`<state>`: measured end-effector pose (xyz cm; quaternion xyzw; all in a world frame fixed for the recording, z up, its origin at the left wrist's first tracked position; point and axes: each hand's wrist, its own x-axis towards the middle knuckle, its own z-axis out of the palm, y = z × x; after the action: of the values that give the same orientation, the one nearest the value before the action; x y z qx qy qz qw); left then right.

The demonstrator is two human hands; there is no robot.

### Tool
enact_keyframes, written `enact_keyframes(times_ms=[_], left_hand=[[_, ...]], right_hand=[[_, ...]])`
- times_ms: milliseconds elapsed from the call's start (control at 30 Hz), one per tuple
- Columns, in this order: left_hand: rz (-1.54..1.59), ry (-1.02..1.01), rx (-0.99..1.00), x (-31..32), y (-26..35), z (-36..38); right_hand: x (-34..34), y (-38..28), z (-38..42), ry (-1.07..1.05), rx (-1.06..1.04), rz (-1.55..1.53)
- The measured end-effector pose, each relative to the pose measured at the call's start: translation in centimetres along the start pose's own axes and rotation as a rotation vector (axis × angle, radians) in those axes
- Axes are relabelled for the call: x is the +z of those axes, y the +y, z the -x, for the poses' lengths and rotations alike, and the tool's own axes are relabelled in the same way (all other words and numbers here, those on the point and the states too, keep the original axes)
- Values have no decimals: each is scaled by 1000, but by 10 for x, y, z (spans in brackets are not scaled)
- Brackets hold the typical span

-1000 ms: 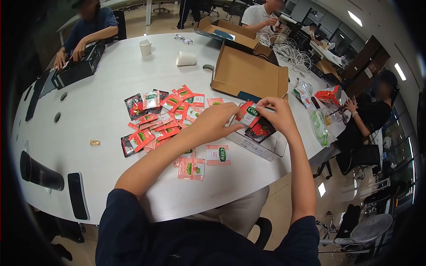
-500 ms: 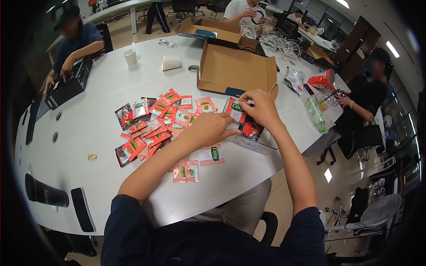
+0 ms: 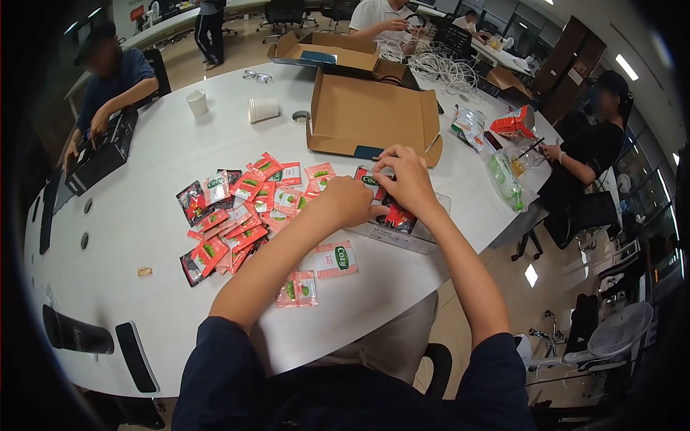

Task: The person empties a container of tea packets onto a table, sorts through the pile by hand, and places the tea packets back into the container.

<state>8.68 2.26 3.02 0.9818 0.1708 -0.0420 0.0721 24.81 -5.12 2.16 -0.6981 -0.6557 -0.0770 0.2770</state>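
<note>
A shallow clear plastic box (image 3: 394,235) with a printed label side stands near the table's front edge. Inside it lie a red Cozy sachet (image 3: 369,179) and a black-and-red sachet (image 3: 399,218). My left hand (image 3: 345,202), fingers curled, grips the Cozy sachet's lower left edge, thumb over the box. Bent over the box from the right, my right hand (image 3: 407,179) pinches the same sachet's right side; its fingertips are partly hidden. Left of my hands spreads a loose pile of red and black sachets (image 3: 244,186). Two red sachets, one marked Cozy (image 3: 336,259), lie nearer me.
An open cardboard box (image 3: 374,111) stands behind my hands. Paper cups (image 3: 263,110), glasses (image 3: 257,76), a phone (image 3: 136,357) and a dark tumbler (image 3: 75,332) are on the table. Snack bags (image 3: 514,122) lie at right. Other people sit at left, right and back.
My left hand's fingers have curled in closer against the sachet, while my right hand stays over the box. The whole view has shifted slightly.
</note>
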Motion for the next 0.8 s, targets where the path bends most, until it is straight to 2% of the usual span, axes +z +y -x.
enact_keyframes(times_ms=[400,600,667,733,767,800], left_hand=[[40,-38,-33,14,-2,-7],[88,-11,13,3,-1,1],[108,27,22,4,-5,5],[183,122,109,3,-9,10],[216,36,73,-15,-8,20],[217,36,52,-31,-11,30]], right_hand=[[-7,-4,2,-98,64,17],[-12,0,6,-48,18,8],[-24,-5,8,3,-47,-40],[-39,-21,14,246,-81,-98],[-42,-34,19,324,-3,-181],[-42,-46,27,402,79,-264]])
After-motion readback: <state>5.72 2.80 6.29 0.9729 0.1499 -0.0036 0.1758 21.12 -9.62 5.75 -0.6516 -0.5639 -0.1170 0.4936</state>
